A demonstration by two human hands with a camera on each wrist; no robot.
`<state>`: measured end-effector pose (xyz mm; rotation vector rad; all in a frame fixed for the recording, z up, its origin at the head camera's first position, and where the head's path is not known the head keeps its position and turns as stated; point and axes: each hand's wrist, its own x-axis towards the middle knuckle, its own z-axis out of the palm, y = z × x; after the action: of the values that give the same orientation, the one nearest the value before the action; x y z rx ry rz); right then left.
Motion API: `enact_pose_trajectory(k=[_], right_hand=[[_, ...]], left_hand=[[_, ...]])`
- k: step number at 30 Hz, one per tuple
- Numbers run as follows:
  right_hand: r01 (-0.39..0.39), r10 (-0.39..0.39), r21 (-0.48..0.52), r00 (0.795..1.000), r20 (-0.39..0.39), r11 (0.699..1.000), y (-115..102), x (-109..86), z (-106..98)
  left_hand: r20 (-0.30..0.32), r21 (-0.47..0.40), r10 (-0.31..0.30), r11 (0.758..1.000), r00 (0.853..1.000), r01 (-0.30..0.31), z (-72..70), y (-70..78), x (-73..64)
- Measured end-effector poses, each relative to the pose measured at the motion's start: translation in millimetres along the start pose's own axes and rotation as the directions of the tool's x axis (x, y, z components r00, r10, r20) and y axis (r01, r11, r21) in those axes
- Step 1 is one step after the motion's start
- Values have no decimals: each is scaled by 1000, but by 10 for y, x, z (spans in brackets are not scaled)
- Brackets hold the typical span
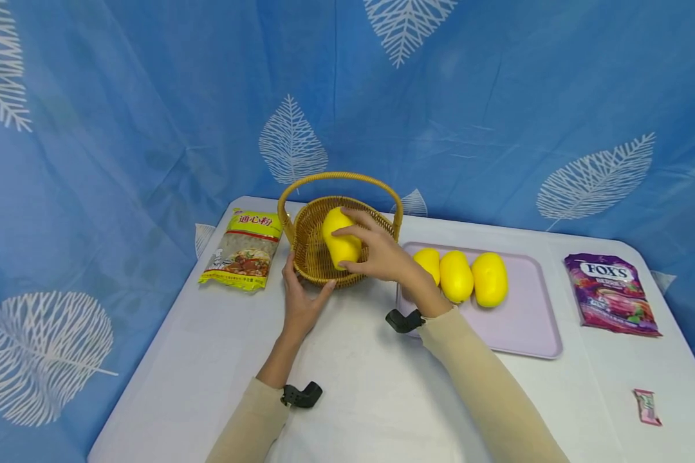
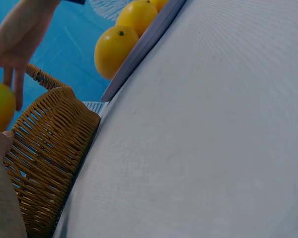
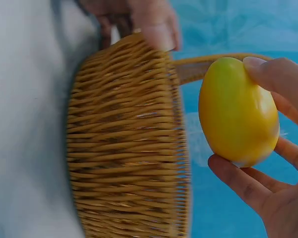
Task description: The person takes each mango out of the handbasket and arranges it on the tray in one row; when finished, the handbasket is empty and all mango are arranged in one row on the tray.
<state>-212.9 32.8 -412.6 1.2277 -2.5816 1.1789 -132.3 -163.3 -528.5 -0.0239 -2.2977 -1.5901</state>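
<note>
A yellow mango (image 1: 338,235) is held in my right hand (image 1: 380,252) above the wicker basket (image 1: 309,247). Thumb and fingertips press on its sides, and the right wrist view shows a greenish patch on the mango (image 3: 238,111). My left hand (image 1: 302,308) holds the basket at its near left side, the thumb lying over the rim in the right wrist view. The basket's arched handle (image 1: 340,175) stands upright. What I see of the basket's inside is bare weave; the mango and right hand cover part of it.
Three more mangoes (image 1: 456,276) lie on a pale purple tray (image 1: 527,328) right of the basket. A yellow pasta bag (image 1: 244,247) lies to the left. At far right are a purple Fox's candy bag (image 1: 612,294) and a small wrapped candy (image 1: 647,407). A blue curtain (image 1: 440,141) hangs behind.
</note>
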Motion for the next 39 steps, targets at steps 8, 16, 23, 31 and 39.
enact_pose_trajectory(k=[8, 16, 23, 31, 39], right_hand=[[140, -141, -15, 983, -116, 990, -248, -212, -310], [234, -242, -62, 940, -242, 970, -412, -442, -644], [239, -277, -153, 908, -315, 959, -395, -718, -1035], [137, -202, -201, 915, -349, 970, -91, -1080, -1379], [-50, -21, -186, 933, -360, 981, 265, -1510, -1562]], left_hand=[[-9, 14, 15, 1000, 1000, -15, 0, 15, 2], [-8, -6, -18, 1000, 1000, 18, -3, 29, -11], [-10, -2, -14, 1000, 1000, 14, 3, 44, -7], [-7, -5, -23, 1000, 1000, 23, 8, 38, -1], [-2, -14, -30, 999, 1000, 30, 13, 32, -9]])
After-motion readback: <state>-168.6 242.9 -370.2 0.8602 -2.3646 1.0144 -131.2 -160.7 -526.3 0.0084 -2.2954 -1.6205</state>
